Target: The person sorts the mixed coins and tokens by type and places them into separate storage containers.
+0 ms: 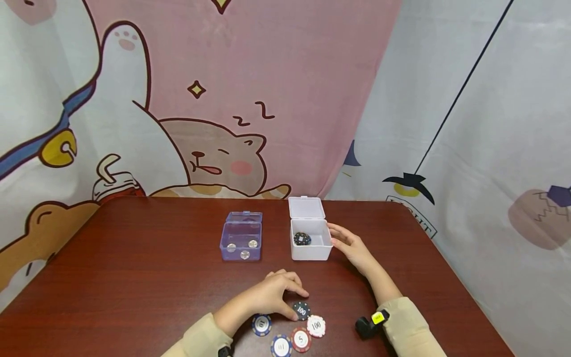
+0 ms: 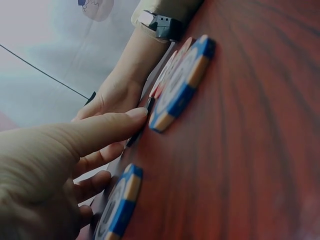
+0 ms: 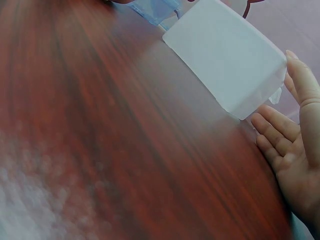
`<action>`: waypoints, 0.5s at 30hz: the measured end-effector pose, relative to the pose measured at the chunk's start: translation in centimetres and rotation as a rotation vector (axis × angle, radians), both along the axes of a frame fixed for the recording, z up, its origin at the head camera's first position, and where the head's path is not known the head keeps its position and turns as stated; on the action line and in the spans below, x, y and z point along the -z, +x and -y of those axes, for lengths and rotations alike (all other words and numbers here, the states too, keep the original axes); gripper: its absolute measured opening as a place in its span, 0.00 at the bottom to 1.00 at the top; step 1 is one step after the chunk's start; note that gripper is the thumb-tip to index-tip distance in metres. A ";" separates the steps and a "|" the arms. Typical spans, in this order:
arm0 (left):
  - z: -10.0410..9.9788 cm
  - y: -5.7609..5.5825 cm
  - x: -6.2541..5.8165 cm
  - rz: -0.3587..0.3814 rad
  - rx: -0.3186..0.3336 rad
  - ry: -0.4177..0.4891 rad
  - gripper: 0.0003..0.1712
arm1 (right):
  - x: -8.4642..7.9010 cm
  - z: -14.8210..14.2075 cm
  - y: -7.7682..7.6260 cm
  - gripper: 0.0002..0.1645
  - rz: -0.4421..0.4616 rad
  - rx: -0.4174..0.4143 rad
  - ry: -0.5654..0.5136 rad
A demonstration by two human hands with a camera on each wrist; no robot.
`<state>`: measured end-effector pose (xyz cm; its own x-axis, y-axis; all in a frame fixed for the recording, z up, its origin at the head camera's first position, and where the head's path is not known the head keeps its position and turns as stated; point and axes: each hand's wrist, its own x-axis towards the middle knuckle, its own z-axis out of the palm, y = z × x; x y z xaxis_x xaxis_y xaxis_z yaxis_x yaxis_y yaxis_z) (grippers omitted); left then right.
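Note:
In the head view my left hand (image 1: 276,292) reaches over the black poker chip (image 1: 301,311) marked 100. Its thumb is right at the chip's edge, while the index finger arches above the far side. The left wrist view shows the thumb (image 2: 117,127) against the thin black chip, with the other fingers spread apart. My right hand (image 1: 352,246) is at the right side of the open white box (image 1: 311,253), thumb and fingertips at its wall. Black chips (image 1: 302,239) lie inside this box. In the right wrist view the box (image 3: 225,60) stands beside the extended fingers.
Near the left hand lie blue chips (image 1: 261,325), a red chip (image 1: 301,339) and a white chip (image 1: 316,326). An open purple box (image 1: 241,254) with three clear round pieces stands left of the white box. A patterned curtain (image 1: 303,99) hangs behind the table (image 1: 134,277).

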<state>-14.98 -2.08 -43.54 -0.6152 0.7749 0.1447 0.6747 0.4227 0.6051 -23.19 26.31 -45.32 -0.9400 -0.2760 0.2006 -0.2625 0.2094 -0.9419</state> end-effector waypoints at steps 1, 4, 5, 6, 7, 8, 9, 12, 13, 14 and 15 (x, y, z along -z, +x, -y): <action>-0.1 0.0 0.0 -0.006 0.003 -0.007 0.27 | 0.0 0.0 0.0 0.29 0.002 0.005 0.006; -0.2 0.1 -0.1 -0.029 0.009 -0.030 0.26 | 0.0 0.0 0.0 0.29 0.004 0.013 0.014; -0.2 0.1 -0.1 -0.034 0.011 -0.035 0.25 | 0.1 0.0 0.0 0.29 0.002 0.014 0.016; -0.2 0.2 -0.1 -0.038 0.012 -0.039 0.25 | 0.1 0.0 0.0 0.29 -0.001 0.014 0.017; -0.2 0.2 -0.1 -0.043 0.013 -0.042 0.24 | 0.1 0.0 0.0 0.29 -0.005 0.013 0.017; -0.2 0.2 -0.1 -0.044 0.014 -0.043 0.24 | 0.1 0.0 0.0 0.29 -0.007 0.014 0.017; -0.2 0.3 -0.1 -0.044 0.013 -0.041 0.23 | 0.1 0.0 0.0 0.29 -0.008 0.015 0.015; -0.2 0.3 -0.1 -0.045 0.009 -0.030 0.22 | 0.1 0.0 0.0 0.29 -0.008 0.017 0.009; -0.2 0.3 -0.1 -0.044 0.009 -0.027 0.22 | 0.1 0.0 0.0 0.29 -0.007 0.017 0.008; -0.1 0.3 -0.1 -0.042 0.007 -0.023 0.22 | 0.1 0.1 0.1 0.29 -0.005 0.018 0.007; -0.1 0.3 -0.1 -0.040 0.007 -0.020 0.21 | 0.1 0.1 0.1 0.29 -0.005 0.017 0.005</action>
